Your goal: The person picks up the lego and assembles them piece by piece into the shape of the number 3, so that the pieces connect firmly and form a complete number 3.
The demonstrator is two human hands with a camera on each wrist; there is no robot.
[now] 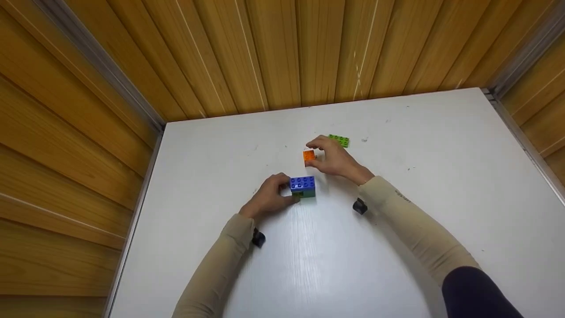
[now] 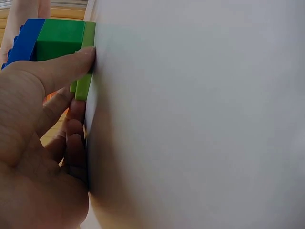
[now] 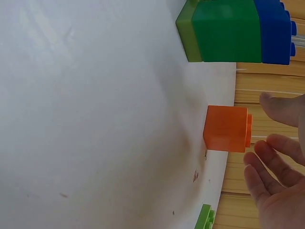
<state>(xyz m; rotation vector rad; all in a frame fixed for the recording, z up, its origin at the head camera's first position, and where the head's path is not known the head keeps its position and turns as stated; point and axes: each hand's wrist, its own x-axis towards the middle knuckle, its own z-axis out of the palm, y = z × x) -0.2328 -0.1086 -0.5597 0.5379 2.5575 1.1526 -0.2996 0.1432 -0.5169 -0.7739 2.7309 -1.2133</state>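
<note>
My left hand (image 1: 270,194) grips a stack of toy building bricks near its bottom, thumb on the near side and fingers behind. The stack has a blue brick (image 1: 302,182) on top, a green brick (image 2: 62,36) in the middle and a light green plate (image 2: 88,36) at the bottom, which sticks out toward the fingers. Past the stack, an orange brick (image 3: 225,129) stands on the table with its stud side up. Around and above it, my right hand (image 1: 335,159) has thumb and fingers spread; in the right wrist view they are apart from the brick.
A bright green plate with studs (image 1: 339,140) lies just beyond the right hand, partly covered by it. The white table (image 1: 419,221) ends at a wood-plank wall (image 1: 318,53) behind. A small black device hangs at each wrist.
</note>
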